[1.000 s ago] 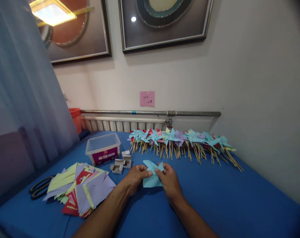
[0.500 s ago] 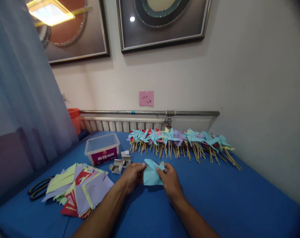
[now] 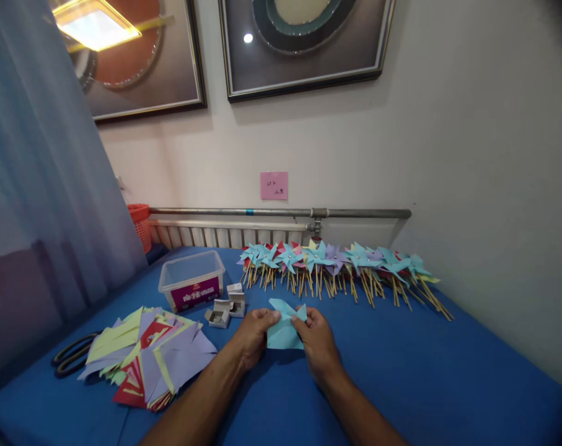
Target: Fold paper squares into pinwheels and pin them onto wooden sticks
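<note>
Between my hands is a light blue paper pinwheel piece [image 3: 284, 336], cut and partly folded, held above the blue cloth. My left hand [image 3: 253, 337] pinches its left side, the thumb lying on the paper. On the other side my right hand [image 3: 318, 337] grips the right part, thumb pressed toward the middle. Some fingers of both hands are hidden behind the sheet. Just left of my left hand stand small open cardboard boxes [image 3: 219, 318] with contents too small to name. Beyond my hands lies a long row of finished pinwheels [image 3: 318, 257] on thin sticks.
A pile of coloured cut paper [image 3: 173, 359] lies at the left, with black-handled scissors [image 3: 71, 354] beside it. Behind it stands a clear plastic tub [image 3: 192, 269]. A red basket [image 3: 141, 226], a radiator [image 3: 225, 235] and a pipe [image 3: 281, 212] line the wall; a curtain [image 3: 52, 155] hangs left.
My left thumb has moved right and inward onto the blue paper, nearer my right thumb. The paper has shifted slightly left; my right hand keeps its grip.
</note>
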### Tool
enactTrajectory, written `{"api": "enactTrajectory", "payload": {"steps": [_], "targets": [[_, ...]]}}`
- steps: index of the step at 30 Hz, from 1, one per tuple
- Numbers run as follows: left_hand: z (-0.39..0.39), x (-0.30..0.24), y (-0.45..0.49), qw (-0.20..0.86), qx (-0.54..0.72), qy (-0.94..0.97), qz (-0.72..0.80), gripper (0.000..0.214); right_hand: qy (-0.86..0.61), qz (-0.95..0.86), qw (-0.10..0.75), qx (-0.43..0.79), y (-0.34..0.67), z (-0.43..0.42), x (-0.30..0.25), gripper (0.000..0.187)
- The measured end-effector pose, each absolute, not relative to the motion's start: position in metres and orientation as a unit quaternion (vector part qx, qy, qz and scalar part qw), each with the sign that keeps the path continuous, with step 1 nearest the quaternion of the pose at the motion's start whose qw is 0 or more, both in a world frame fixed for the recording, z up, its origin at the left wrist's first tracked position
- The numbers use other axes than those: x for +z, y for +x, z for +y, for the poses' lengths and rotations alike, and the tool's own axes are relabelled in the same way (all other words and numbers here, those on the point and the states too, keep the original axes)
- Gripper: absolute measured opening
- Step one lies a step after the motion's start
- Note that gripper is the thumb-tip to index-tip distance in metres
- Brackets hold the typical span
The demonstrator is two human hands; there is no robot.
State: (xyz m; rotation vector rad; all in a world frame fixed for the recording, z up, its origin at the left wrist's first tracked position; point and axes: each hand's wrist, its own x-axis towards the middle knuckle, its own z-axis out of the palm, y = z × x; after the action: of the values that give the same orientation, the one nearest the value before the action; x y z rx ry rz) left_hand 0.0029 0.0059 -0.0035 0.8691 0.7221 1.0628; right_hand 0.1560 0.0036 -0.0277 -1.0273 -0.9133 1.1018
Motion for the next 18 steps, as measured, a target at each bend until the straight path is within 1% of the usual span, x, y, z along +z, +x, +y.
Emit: {"api": "enactTrajectory", "payload": {"steps": [4,8,14,18], "targets": [[0.0042,-0.0016,0.0048,0.728,0.463,0.392,0.319,0.059,-0.449,-0.382,0.646,0.485,0.1565,0.0047,-0.029,0.043],[0.0026,-0.0004,0.0056,0.714,0.475,0.406,0.317,0.057,-0.446,-0.359,0.654,0.494,0.1572,0.0044,-0.0278,0.043],[0.0011,-0.0007,0.0083,0.701,0.481,0.414,0.325,0.063,-0.44,-0.362,0.647,0.507,0.1538,0.0004,-0.0261,0.042],[0.0005,-0.0025,0.0105,0.696,0.485,0.405,0.34,0.064,-0.442,-0.368,0.636,0.515,0.1515,-0.003,-0.024,0.041]]}}
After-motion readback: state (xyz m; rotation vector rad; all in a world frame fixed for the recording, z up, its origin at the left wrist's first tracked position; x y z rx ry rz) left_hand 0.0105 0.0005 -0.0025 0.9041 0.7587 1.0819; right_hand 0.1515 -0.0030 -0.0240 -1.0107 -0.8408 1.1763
